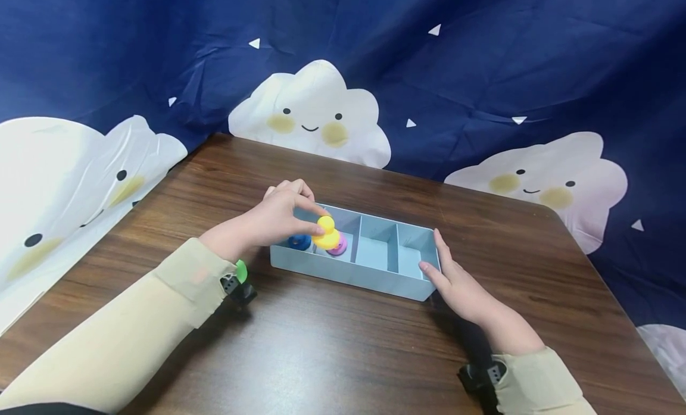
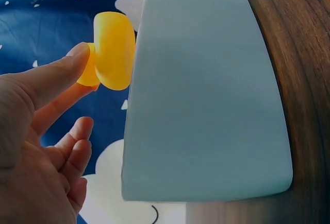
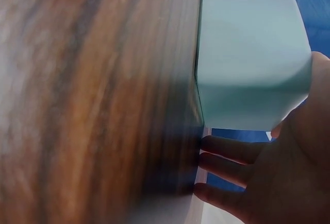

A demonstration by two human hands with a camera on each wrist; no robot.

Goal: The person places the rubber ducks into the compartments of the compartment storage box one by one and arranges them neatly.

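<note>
My left hand [image 1: 273, 215] pinches a yellow knobbed piece [image 2: 114, 51] between thumb and index finger. The piece has a wide round base and a smaller round knob; it is over the left part of a light blue divided box [image 1: 348, 275]. Beneath and beside it in the box are a pink round piece [image 1: 340, 246] and a dark blue piece [image 1: 299, 242], both partly hidden. At the box's right end my right hand [image 1: 463, 290] holds the end wall, thumb over the rim and index finger along the outside. Its other fingers spread near the tabletop.
The box stands on a brown wood-grain table [image 1: 300, 343], with thin dividers between its compartments. Behind the table hangs a dark blue cloth [image 1: 482, 75] printed with white smiling clouds. Black wrist cameras [image 1: 243, 293] are strapped at both cuffs.
</note>
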